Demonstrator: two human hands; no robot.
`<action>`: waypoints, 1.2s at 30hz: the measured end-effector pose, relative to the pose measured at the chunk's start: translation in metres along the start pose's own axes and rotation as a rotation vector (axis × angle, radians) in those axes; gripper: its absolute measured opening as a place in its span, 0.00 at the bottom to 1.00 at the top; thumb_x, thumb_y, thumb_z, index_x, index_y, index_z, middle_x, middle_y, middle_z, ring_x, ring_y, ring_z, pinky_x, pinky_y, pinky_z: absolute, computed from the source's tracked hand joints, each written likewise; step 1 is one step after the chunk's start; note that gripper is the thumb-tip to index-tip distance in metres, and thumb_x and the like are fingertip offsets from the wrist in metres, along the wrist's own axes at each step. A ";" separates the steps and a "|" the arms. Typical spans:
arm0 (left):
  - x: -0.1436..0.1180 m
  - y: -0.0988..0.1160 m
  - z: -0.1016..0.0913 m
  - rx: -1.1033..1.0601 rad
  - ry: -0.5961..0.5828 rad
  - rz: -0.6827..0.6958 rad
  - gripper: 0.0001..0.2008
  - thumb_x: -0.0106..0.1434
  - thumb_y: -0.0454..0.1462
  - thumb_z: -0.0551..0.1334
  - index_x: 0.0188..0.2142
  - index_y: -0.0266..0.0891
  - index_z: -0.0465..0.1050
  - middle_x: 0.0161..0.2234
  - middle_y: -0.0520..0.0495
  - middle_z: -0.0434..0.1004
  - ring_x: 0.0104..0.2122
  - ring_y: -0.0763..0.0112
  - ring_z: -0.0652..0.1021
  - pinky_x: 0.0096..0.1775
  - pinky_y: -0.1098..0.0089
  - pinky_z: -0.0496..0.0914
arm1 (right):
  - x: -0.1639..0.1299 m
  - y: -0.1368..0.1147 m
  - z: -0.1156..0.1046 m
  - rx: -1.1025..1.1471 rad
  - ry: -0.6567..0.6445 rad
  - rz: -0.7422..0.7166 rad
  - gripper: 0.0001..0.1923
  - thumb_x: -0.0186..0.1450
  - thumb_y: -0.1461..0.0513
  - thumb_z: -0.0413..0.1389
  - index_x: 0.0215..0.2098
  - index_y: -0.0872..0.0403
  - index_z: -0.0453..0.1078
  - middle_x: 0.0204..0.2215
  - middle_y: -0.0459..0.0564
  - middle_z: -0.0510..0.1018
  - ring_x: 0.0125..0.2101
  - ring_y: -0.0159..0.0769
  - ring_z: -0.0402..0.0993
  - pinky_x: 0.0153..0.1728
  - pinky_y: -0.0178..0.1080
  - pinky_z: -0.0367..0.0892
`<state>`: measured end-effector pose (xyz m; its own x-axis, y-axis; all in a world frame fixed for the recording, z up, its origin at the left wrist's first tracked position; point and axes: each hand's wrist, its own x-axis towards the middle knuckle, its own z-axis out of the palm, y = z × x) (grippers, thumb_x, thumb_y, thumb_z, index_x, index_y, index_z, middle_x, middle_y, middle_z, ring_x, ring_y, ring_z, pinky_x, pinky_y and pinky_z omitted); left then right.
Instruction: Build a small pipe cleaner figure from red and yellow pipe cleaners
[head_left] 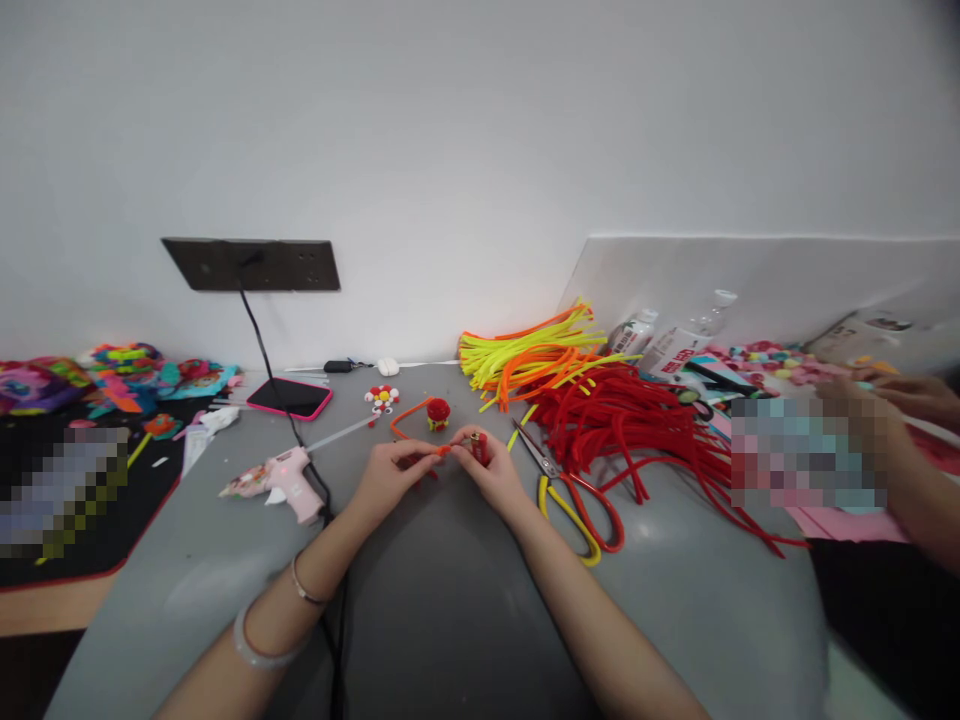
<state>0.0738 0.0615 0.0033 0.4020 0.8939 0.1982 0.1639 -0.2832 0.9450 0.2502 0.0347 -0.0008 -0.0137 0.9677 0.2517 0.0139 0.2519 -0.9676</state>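
Observation:
My left hand (390, 472) and my right hand (491, 470) meet over the grey table (450, 600). Together they pinch an orange pipe cleaner (409, 415) that loops away toward a small red pipe-cleaner figure (438, 412) standing just beyond them. My right hand also grips a small red lighter (479, 447). The left fingertips hold the orange end (444, 451) right beside the lighter. Scissors (571, 492) with yellow and red handles lie just right of my right hand.
A pink glue gun (281, 480) lies at the left, its cord running to a wall socket (251, 264). A phone (289, 398) lies behind it. Red (637, 425), yellow and orange pipe cleaners (532, 355) are piled at the right. Another person's hands (911, 395) work at the far right.

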 end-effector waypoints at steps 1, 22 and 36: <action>0.000 0.000 0.000 -0.015 0.007 -0.015 0.11 0.59 0.42 0.64 0.36 0.37 0.81 0.32 0.44 0.84 0.28 0.67 0.80 0.29 0.72 0.72 | 0.000 0.000 0.000 0.009 0.008 0.006 0.17 0.60 0.48 0.58 0.33 0.53 0.66 0.19 0.39 0.60 0.20 0.28 0.52 0.22 0.34 0.50; 0.002 0.001 0.003 -0.184 -0.006 -0.120 0.13 0.54 0.44 0.68 0.32 0.35 0.73 0.28 0.47 0.80 0.25 0.69 0.79 0.25 0.74 0.68 | 0.000 0.002 0.001 0.021 -0.034 0.056 0.19 0.58 0.47 0.60 0.30 0.54 0.67 0.17 0.38 0.57 0.19 0.27 0.50 0.22 0.33 0.49; 0.002 0.003 0.003 -0.136 -0.051 -0.133 0.13 0.54 0.43 0.68 0.31 0.35 0.73 0.25 0.46 0.80 0.23 0.71 0.77 0.25 0.74 0.67 | 0.001 0.008 -0.001 0.109 0.012 0.037 0.21 0.58 0.45 0.60 0.31 0.53 0.66 0.20 0.41 0.64 0.19 0.27 0.54 0.21 0.33 0.50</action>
<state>0.0781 0.0616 0.0061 0.4309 0.9005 0.0588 0.0965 -0.1108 0.9892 0.2510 0.0373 -0.0083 -0.0029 0.9766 0.2150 -0.0944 0.2138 -0.9723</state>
